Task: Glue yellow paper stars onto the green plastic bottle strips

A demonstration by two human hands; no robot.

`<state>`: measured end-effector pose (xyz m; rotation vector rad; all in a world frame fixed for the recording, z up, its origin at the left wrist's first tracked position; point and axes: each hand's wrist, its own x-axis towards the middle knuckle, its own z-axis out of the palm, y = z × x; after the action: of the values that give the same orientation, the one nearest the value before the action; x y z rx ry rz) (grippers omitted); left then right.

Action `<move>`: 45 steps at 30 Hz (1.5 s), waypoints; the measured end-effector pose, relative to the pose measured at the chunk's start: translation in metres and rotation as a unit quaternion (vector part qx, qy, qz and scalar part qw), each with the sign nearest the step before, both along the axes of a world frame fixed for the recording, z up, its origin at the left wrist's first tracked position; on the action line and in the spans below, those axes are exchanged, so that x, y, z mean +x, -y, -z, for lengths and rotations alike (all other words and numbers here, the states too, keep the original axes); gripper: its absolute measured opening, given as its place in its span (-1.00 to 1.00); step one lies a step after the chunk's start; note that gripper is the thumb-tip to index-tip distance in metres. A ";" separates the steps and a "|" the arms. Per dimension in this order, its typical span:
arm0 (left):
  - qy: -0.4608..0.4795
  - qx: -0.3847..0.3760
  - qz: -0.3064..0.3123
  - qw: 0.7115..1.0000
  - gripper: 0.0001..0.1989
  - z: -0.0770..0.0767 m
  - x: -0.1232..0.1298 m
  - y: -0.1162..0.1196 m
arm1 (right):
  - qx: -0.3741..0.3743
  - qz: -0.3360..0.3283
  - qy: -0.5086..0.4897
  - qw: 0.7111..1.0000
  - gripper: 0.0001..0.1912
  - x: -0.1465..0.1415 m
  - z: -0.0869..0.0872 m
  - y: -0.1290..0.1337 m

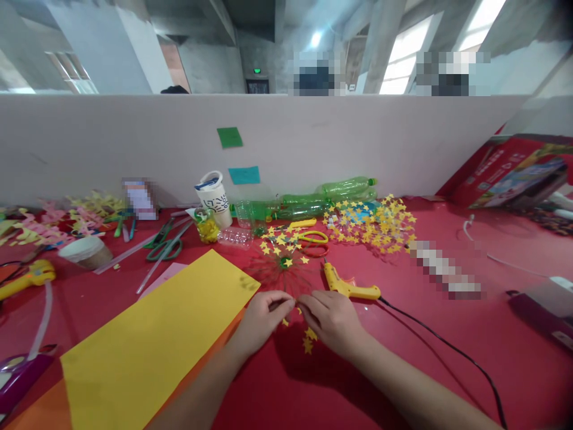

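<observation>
Daylight is washing the tall windows [405, 54] at upper right out to white, while a ceiling light [316, 39] is flaring into a small glare. The concrete ceiling [259, 18] is looking grey and dim, and the red tabletop [403, 382] is receiving softer, moderate light. A broad shadow is spreading below the right hand [331, 316], and small shadows are dappling the corner of the yellow paper [152, 340]. Fine detail is softening around the fingertips. The wide lens is stretching the red printed box [514, 173] near the darkening right edge, and coarse pixelation is masking the phone [141, 199].
</observation>
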<state>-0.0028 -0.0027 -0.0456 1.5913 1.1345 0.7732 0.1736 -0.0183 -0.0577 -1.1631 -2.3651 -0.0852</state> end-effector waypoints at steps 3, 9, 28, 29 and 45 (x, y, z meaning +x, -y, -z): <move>0.056 -0.054 -0.007 0.997 -0.79 -0.001 0.002 0.002 | 0.009 -0.012 -0.027 1.000 -0.77 0.000 -0.002 0.004; 0.053 -0.025 -0.001 0.998 -0.85 -0.005 0.003 0.005 | -0.085 0.009 -0.174 0.981 -0.82 -0.002 -0.007 0.004; 0.077 0.024 -0.081 0.993 -0.83 -0.009 -0.010 -0.002 | -0.138 0.172 0.165 0.961 -0.67 0.086 -0.018 -0.026; 0.081 0.023 -0.084 0.993 -0.83 -0.008 -0.010 -0.003 | -0.147 0.176 0.174 0.958 -0.69 0.087 -0.013 -0.027; 0.079 0.025 -0.141 0.986 -0.85 -0.004 -0.010 -0.007 | -0.213 0.050 -0.289 0.932 -0.86 0.038 -0.039 0.002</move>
<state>-0.0124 0.0039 -0.0412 1.3984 1.2462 1.1026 0.2118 -0.0200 -0.0186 -1.2799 -1.8357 0.6763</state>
